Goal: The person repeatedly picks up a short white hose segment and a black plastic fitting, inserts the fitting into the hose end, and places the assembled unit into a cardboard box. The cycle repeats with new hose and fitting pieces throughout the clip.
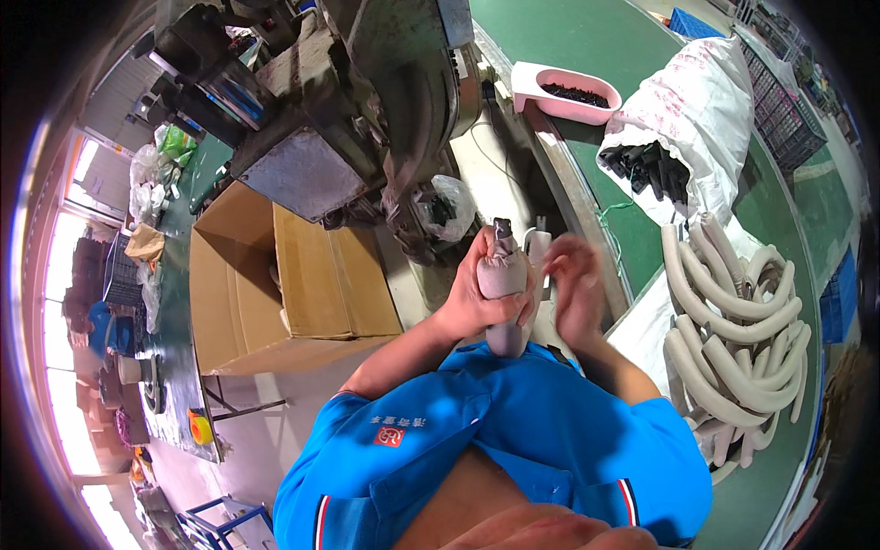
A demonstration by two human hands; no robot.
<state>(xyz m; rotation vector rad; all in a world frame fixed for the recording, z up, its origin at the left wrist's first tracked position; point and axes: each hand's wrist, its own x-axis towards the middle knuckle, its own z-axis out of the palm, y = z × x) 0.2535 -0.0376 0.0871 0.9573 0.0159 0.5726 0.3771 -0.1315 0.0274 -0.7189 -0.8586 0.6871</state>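
Looking down past our blue work shirt (513,431), we see our left hand (477,293) wrapped around a pale grey curved hose (503,275). The fingers close firmly round its middle, and the thumb presses along the near side. The hose is a short, thick tube of soft-looking beige-grey stuff, smooth and matt, held nearly upright in front of our chest. Its upper end carries a small dark plug or cap (501,229), and its lower end sinks toward the shirt. Our right hand (573,284) hovers just beside the hose on the right, blurred, with the fingers spread and loosely open; we cannot tell whether it touches the hose, and it grips nothing that we can see.

To our right a heap of similar curved hoses (733,339) lies on the green table (642,147), long pale bends stacked one over another. Beyond them a white sack (706,101) gapes open, full of small black parts. A pink tray (564,92) with more dark bits stands farther off on the same table. Ahead of us looms a heavy grey machine (367,110), and to our left an open cardboard box (275,284) stands near the floor.
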